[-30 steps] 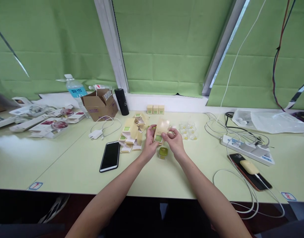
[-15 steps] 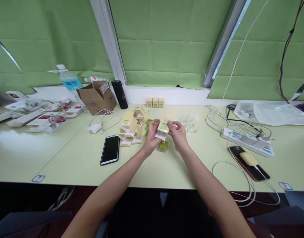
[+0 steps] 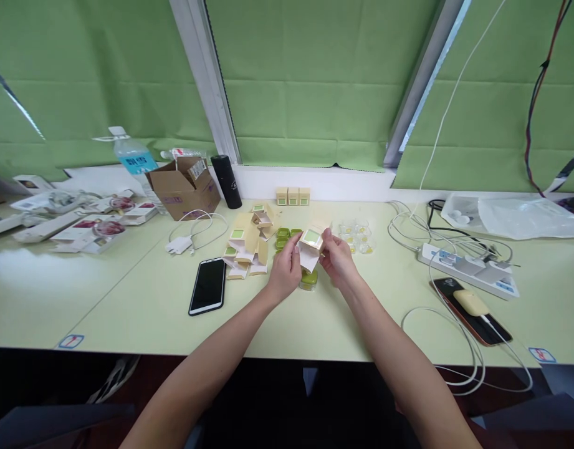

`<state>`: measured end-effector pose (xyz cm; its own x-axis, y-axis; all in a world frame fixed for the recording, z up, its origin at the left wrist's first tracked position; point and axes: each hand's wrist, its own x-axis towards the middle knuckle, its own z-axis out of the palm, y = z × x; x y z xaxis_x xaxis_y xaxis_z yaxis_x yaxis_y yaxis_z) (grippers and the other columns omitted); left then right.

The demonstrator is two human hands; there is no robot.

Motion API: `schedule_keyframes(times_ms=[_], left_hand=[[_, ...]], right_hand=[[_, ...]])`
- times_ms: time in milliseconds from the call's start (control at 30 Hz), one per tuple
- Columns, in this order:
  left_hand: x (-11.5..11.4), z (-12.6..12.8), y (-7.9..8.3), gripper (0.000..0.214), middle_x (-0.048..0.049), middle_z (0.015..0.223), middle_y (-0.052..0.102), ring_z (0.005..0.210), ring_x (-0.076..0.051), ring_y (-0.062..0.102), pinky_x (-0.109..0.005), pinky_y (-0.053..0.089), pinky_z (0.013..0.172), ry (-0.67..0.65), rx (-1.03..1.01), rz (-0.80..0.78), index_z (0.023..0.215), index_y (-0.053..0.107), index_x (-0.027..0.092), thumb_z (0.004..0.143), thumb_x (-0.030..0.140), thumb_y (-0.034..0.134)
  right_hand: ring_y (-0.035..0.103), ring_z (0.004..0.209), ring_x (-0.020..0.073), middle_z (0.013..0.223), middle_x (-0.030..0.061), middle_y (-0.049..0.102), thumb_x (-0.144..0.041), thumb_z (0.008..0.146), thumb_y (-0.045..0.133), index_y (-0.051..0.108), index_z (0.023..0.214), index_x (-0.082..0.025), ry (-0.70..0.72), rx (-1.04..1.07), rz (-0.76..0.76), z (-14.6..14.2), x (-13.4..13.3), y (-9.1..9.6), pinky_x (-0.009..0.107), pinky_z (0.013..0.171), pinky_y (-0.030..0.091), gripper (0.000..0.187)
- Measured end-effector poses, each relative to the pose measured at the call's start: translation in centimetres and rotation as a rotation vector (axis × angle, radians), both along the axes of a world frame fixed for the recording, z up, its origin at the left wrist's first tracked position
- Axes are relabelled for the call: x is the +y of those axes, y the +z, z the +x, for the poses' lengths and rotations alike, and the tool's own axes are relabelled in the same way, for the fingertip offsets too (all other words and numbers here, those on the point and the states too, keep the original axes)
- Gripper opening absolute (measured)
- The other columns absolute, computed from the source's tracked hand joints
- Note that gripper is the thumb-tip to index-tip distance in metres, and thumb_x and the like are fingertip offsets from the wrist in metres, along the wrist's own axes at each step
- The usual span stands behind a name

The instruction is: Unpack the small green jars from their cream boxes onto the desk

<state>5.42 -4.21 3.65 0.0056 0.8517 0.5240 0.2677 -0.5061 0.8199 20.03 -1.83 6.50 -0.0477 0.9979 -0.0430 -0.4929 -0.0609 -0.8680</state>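
My left hand (image 3: 285, 272) and my right hand (image 3: 338, 260) both grip a small beige carton (image 3: 311, 245) with a green square on its face, held just above the table. Its lower flaps hang open. Right below it a small green jar (image 3: 309, 280) stands on the table between my wrists. A heap of flat beige cartons (image 3: 247, 244) lies to the left of my hands. Two more green jars (image 3: 287, 233) sit behind them.
A black phone (image 3: 207, 285) lies left of my arms. Three folded cartons (image 3: 293, 196) stand at the window sill, clear lids (image 3: 356, 237) to the right. A cardboard box (image 3: 184, 189), black flask (image 3: 225, 181), charger (image 3: 178, 244), power strip (image 3: 468, 269) and a second phone (image 3: 472, 310) are around.
The carton was turned from upright and flat to squared-up with its green face toward me, and my hands lowered it closer over the green jar.
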Motion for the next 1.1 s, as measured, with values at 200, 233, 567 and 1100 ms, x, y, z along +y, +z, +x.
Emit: schedule_keyframes(times_ms=[200, 233, 567, 1100], left_hand=[[0.4, -0.3, 0.1, 0.041, -0.0119, 0.118, 0.074, 0.1, -0.024, 0.071, -0.034, 0.054, 0.083, 0.113, -0.025, 0.01, 0.135, 0.061, 0.019, 0.106, 0.041, 0.041], [0.4, -0.3, 0.1, 0.04, -0.0122, 0.121, 0.073, 0.104, -0.025, 0.071, -0.035, 0.055, 0.086, 0.111, -0.037, 0.01, 0.134, 0.061, 0.019, 0.106, 0.04, 0.041], [1.0, 0.1, 0.8, 0.054, -0.0124, 0.117, 0.074, 0.094, -0.025, 0.074, -0.031, 0.059, 0.069, -0.115, -0.339, -0.176, 0.133, 0.052, 0.022, 0.087, 0.04, 0.073], [1.1, -0.7, 1.0, 0.064, -0.0083, 0.103, 0.077, 0.094, -0.025, 0.074, -0.038, 0.058, 0.086, -0.277, -0.527, -0.29, 0.132, 0.055, 0.018, 0.07, 0.024, 0.073]], right_hand=[[0.073, 0.082, 0.0208, 0.094, 0.0096, 0.08, -0.064, 0.057, 0.094, 0.075, 0.09, -0.018, 0.096, 0.041, 0.026, -0.1, 0.1, -0.3, 0.029, 0.066, 0.059, 0.06], [0.074, 0.086, 0.0222, 0.096, 0.0098, 0.081, -0.063, 0.059, 0.093, 0.076, 0.092, -0.018, 0.113, 0.043, 0.042, -0.1, 0.1, -0.4, 0.03, 0.069, 0.06, 0.059], [0.074, 0.083, 0.0231, 0.095, 0.0097, 0.081, -0.067, 0.064, 0.088, 0.077, 0.093, -0.018, 0.109, -0.109, 0.064, 0.2, -0.2, -0.6, 0.033, 0.068, 0.061, 0.058], [0.075, 0.076, 0.0232, 0.089, 0.0083, 0.082, -0.058, 0.058, 0.093, 0.077, 0.09, -0.019, -0.03, -0.111, 0.043, 0.5, -0.4, 0.1, 0.03, 0.06, 0.057, 0.053]])
